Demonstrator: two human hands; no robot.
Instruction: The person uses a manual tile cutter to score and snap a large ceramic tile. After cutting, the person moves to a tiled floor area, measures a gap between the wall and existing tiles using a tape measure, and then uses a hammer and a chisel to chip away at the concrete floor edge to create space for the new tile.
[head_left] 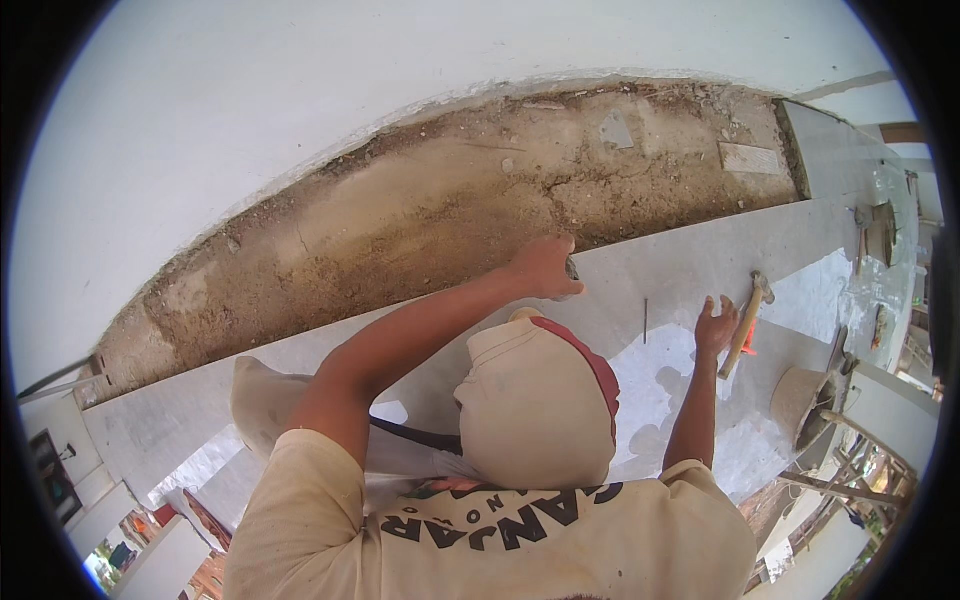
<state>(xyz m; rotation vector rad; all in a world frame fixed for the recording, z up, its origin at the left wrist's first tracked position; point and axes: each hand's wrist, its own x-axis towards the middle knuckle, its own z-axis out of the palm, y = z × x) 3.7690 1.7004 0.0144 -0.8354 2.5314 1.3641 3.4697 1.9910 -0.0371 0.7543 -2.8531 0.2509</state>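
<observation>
My left hand (540, 268) is closed round a small dark grey object, mostly hidden, at the edge between the bare, dirt-covered strip (400, 210) and the large grey tiles (680, 240). Just left of a wooden-handled hammer (742, 335), with an orange item (750, 342) beside it, is my right hand (715, 325), fingers apart and holding nothing. A thin metal rod (646, 320) lies on the tile between my hands. Below them are my printed beige shirt (640, 540) and a rounded beige cloth shape (525, 400) with a red edge.
A white wall (350, 60) borders the strip, where a small pale tile piece (615, 130) and a rectangular piece (750, 158) lie. On the right are a bucket (800, 405), more tools and wooden poles (840, 485). Another grey tile (830, 150) adjoins the strip's right end.
</observation>
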